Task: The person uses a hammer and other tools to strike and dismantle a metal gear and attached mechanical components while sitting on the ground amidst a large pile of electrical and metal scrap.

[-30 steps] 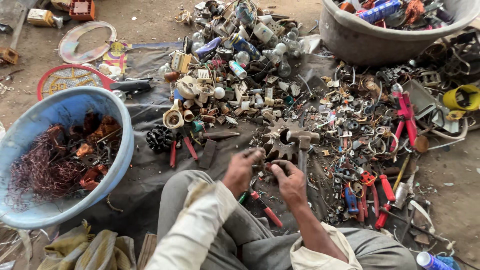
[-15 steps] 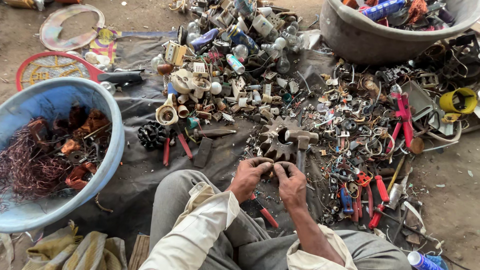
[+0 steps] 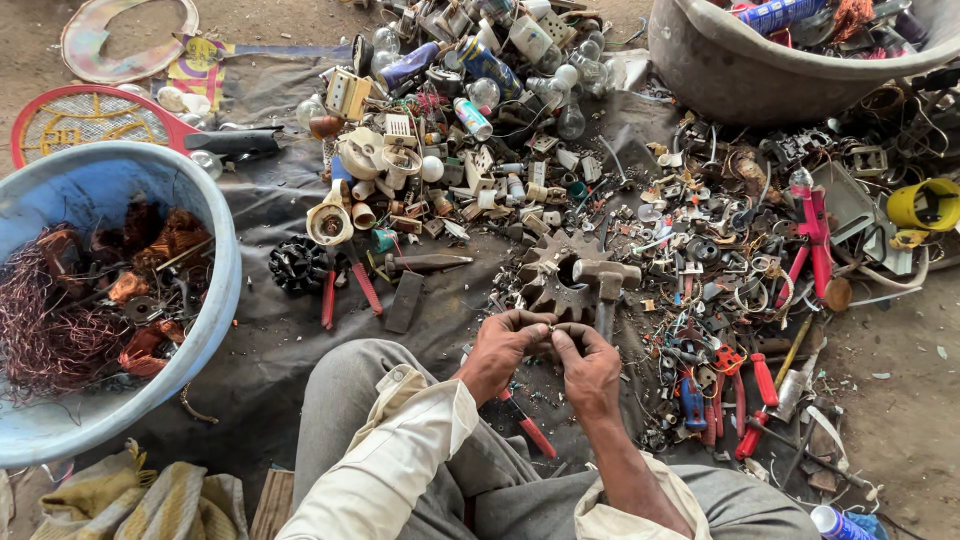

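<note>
Head view: your left hand (image 3: 500, 350) and right hand (image 3: 590, 365) were closed together, fingertips pinching a small metal piece (image 3: 548, 327) between them, just above your knees; you did best keeping it close and steady. Around lay a hammer (image 3: 603, 283) on a gear (image 3: 556, 270), red-handled pliers (image 3: 342, 290), a blue basin (image 3: 215, 300) of copper wire (image 3: 45, 335), and crowding scrap.

Hands: left hand (image 3: 502, 345) and right hand (image 3: 590, 367) meet fingertip to fingertip, pinching a small item too tiny to tell.
Just beyond: hammer (image 3: 604, 283) lying on a toothed gear (image 3: 552, 275).
Underneath: dark sheet (image 3: 270, 340) spread on the ground.
Left edge: blue basin (image 3: 215, 245) holding copper wire (image 3: 50, 330).
Far right corner: grey tub (image 3: 760, 80).
Far left: red racket (image 3: 90, 115).
</note>
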